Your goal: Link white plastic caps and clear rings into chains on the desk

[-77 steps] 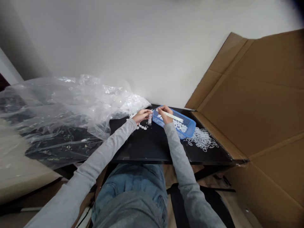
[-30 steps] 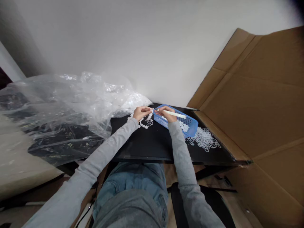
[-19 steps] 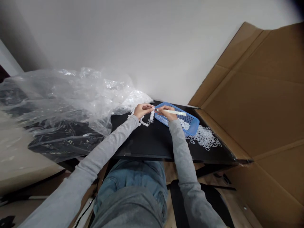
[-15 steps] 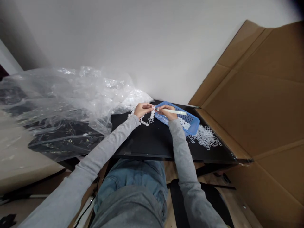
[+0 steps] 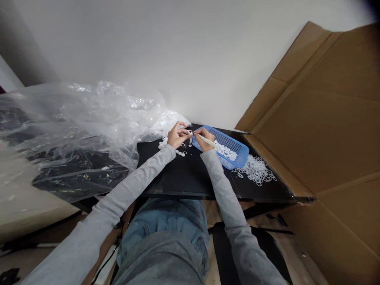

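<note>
- The person's left hand is partly curled, thumb and fingertips pinching a small white ring-like plastic piece above the tabletop, just left of the basket's near-left end.
- The right hand is closed around a slender, pale, pen-like tool, its tip pointing toward the left hand's fingertips; whether tip and piece touch cannot be told.
- Below and beside the left hand, small round white pieces lie on the black tabletop.
- The blue perforated plastic basket, near the right hand, contains white pieces.
- Beside the basket's right end lies a heap of thin white rings.
- A large, crumpled clear plastic bag spreads on the left.
</note>
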A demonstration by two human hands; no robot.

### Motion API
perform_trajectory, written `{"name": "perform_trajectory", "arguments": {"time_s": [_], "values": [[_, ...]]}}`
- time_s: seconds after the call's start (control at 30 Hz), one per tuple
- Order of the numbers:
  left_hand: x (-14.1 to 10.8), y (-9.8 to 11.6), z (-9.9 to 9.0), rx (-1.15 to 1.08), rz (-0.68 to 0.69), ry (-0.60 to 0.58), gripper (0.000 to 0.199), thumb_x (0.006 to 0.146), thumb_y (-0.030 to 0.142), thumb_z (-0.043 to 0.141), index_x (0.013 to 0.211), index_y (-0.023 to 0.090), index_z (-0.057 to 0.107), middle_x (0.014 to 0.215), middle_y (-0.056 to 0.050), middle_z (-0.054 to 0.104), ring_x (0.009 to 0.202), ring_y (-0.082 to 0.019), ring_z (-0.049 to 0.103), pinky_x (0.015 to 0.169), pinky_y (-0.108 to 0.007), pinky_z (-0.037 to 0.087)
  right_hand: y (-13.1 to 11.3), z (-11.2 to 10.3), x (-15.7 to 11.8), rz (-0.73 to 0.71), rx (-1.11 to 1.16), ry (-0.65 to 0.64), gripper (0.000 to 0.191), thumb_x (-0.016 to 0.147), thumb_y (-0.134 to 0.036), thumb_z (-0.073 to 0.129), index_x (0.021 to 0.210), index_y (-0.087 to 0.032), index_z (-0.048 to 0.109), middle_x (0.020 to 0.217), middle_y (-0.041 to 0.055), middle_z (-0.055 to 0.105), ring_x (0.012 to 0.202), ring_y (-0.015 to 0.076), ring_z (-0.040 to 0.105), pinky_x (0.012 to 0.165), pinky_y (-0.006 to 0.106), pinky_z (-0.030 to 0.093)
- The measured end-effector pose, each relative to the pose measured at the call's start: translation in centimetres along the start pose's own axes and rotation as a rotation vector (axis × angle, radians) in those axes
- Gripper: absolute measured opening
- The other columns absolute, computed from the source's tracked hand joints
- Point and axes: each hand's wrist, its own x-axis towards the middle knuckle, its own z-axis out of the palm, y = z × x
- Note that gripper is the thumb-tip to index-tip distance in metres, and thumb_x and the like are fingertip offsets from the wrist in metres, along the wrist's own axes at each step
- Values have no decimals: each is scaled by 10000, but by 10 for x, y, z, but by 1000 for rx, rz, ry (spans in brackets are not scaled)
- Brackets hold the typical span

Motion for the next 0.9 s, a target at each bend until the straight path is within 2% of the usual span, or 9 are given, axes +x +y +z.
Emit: {"name": "perform_trajectory", "arguments": {"time_s": [0.1, 0.2, 0.3, 0.37, 0.43, 0.5, 0.63, 0.8, 0.9], "values": [[-2, 3, 3, -57, -18, -74, 438, 654, 204, 744, 976, 211, 446, 764, 40, 654, 508, -35, 455, 565, -179, 351, 0, 1, 0, 20, -43, 41, 77, 734, -247, 538, 677, -230, 587, 744, 22, 704, 744, 200, 650, 753, 326, 497], [-2, 5, 5, -160, -102, -161, 425, 694, 211, 733, 996, 202, 434, 769, 30, 649, 595, -57, 527, 624, -182, 385, 5, -1, 2, 51, -19, 57, 66, 721, -256, 566, 681, -223, 607, 744, 30, 703, 748, 207, 649, 774, 343, 497], [0, 5, 4, -209, -230, -119, 405, 698, 225, 759, 972, 180, 465, 752, 23, 638, 662, -76, 567, 700, -205, 423, 10, -6, 4, 88, 151, -35, 107, 708, -309, 618, 720, -206, 643, 729, 28, 696, 708, 193, 642, 709, 326, 500], [3, 4, 2, -224, -284, -72, 429, 686, 248, 790, 978, 174, 484, 747, 19, 634, 662, -84, 573, 717, -225, 436, 10, -9, 5, 99, 286, -94, 181, 733, -359, 630, 818, -202, 661, 666, 6, 673, 609, 167, 606, 623, 304, 488], [4, 6, 1, -251, -305, -61, 454, 676, 274, 814, 982, 171, 495, 766, 3, 650, 694, -102, 599, 747, -246, 450, 6, -12, 5, 73, 346, -94, 247, 803, -410, 594, 926, -207, 663, 610, -15, 644, 543, 150, 564, 579, 293, 474], [3, 8, 0, -267, -314, -92, 452, 673, 287, 826, 972, 165, 510, 781, -15, 667, 723, -117, 620, 763, -257, 460, 2, -14, 3, -14, 306, -61, 254, 855, -443, 564, 925, -221, 665, 661, -6, 661, 603, 154, 586, 636, 304, 492], [-1, 15, 1, -234, -344, -151, 332, 724, 259, 792, 938, 152, 562, 685, 12, 628, 575, -77, 547, 621, -217, 420, -3, -13, 0, -180, 184, -125, 208, 811, -445, 667, 786, -244, 619, 907, 24, 701, 875, 183, 641, 856, 336, 502], [0, 15, -1, -198, -327, -217, 284, 729, 241, 785, 925, 150, 601, 694, 16, 609, 528, -56, 497, 552, -208, 384, -1, -12, 1, -165, 241, -148, 263, 784, -475, 701, 817, -246, 576, 941, 23, 689, 873, 179, 636, 882, 339, 502], [1, 12, -2, -214, -307, -257, 302, 711, 266, 801, 902, 152, 596, 672, 22, 593, 498, -48, 460, 504, -203, 342, 2, -13, 2, -140, 281, -217, 267, 774, -466, 706, 801, -236, 572, 930, 25, 696, 839, 176, 631, 839, 328, 509]]}}
